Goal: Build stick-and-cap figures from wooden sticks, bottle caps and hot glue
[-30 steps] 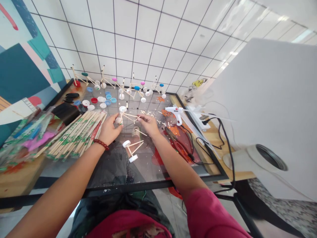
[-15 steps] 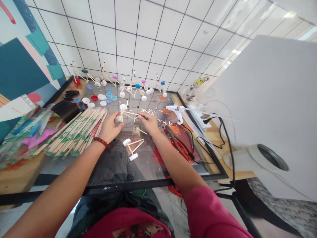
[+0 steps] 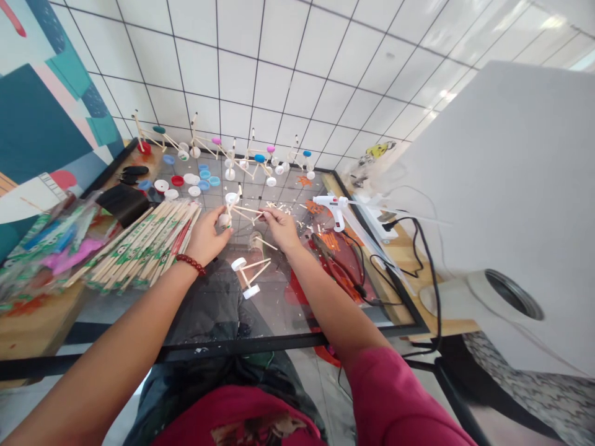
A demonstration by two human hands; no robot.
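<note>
Between my hands is a small stick tricycle frame [image 3: 245,212] of thin wooden sticks with white bottle-cap wheels. My left hand [image 3: 210,235] closes on its wheel end, with a white cap [image 3: 224,221] at the fingertips. My right hand [image 3: 281,228] pinches the far end of its sticks between thumb and forefinger. Nearer to me on the glass tabletop lies a separate V of sticks with two white cap wheels [image 3: 251,292]. A loose stick [image 3: 266,243] rests just below my right hand.
Finished stick tricycles [image 3: 259,158] line the back edge. Loose bottle caps [image 3: 177,181] and bundles of wrapped chopsticks [image 3: 144,244] are at left. To the right are a white glue gun [image 3: 335,209], pliers [image 3: 334,263], a power strip [image 3: 376,223] and black cables [image 3: 421,248].
Both hands keep their hold on the tricycle frame with hardly any movement. The whole view has shifted very slightly.
</note>
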